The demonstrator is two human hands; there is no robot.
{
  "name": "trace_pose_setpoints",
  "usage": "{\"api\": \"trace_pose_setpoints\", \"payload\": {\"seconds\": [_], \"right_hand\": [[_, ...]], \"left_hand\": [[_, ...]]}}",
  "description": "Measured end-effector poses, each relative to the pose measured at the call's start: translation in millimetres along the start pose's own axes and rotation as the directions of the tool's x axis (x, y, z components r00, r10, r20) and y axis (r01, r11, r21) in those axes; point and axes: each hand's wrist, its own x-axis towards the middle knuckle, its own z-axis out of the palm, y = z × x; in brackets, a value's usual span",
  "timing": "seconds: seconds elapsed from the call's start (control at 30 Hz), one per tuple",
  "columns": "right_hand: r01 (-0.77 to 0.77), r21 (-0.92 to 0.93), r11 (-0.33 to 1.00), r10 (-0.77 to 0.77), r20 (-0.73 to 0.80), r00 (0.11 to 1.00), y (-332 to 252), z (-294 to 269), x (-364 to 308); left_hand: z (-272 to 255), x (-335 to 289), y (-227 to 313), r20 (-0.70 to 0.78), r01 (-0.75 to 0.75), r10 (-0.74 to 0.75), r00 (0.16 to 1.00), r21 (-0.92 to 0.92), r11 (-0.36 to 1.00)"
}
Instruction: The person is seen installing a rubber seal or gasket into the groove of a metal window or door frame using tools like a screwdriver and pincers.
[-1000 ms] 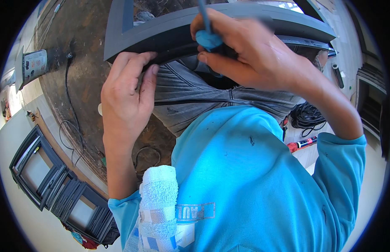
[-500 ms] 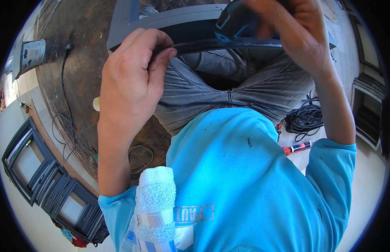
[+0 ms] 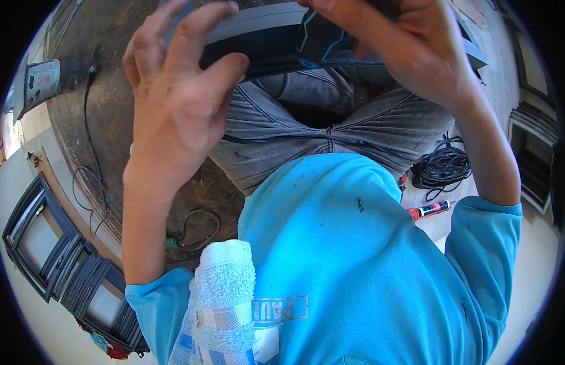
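Note:
A dark grey frame (image 3: 261, 52) with a curved edge stands across my lap at the top of the view. My left hand (image 3: 179, 100) is open and lifted beside its left part, the fingers spread and slightly blurred, with nothing seen in them. My right hand (image 3: 416, 55) closes on a black tool with blue lines (image 3: 319, 39), held against or just over the frame. The tool's kind cannot be made out, and the fingers partly hide it. A thin black strip (image 3: 258, 140) runs over the thighs of my grey jeans (image 3: 385, 121).
Coiled black cord (image 3: 441, 167) and a red-and-black tube (image 3: 431, 209) lie on the right. More dark frames are stacked at left (image 3: 91, 280) and stand at right (image 3: 531, 158). A cable (image 3: 88, 121) crosses the brown floor covering. A towel (image 3: 224, 298) hangs over my shirt.
My left hand has let go of the frame's edge, opened and moved up and left. The tool in my right hand has shifted slightly left. The black strip shows more plainly across my lap.

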Motion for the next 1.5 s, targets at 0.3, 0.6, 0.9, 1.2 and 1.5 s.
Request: {"api": "trace_pose_setpoints", "payload": {"seconds": [0.3, 0.6, 0.9, 1.2, 1.5], "right_hand": [[0.018, -0.025, 1.000, -0.018, -0.019, 1.000, 10.8, 6.4, -4.2], [-0.225, -0.056, 0.973, 0.224, -0.031, 0.974, -23.8, 17.4, -2.6], [-0.075, 0.011, 0.997, 0.075, -0.297, 0.952, -48.1, -4.5, 2.2], [-0.153, -0.386, 0.910, 0.160, -0.014, 0.987, -21.1, 8.5, -17.6], [-0.169, -0.226, 0.959, 0.164, -0.039, 0.986, -26.3, 31.4, -11.8]], "left_hand": [[0.3, -4.4, -21.0, 0.086, 0.125, -0.102, 0.991, -0.333, 0.935], [29.4, -7.9, 5.5, -0.095, 0.182, -0.231, 0.968, -0.364, 0.913], [25.5, -0.2, 8.9, -0.079, 0.188, -0.226, 0.971, -0.329, 0.925], [25.7, 1.5, 6.7, -0.094, 0.173, -0.221, 0.971, -0.367, 0.914], [27.9, -0.1, 3.6, -0.098, 0.163, -0.216, 0.971, -0.387, 0.907]]}}
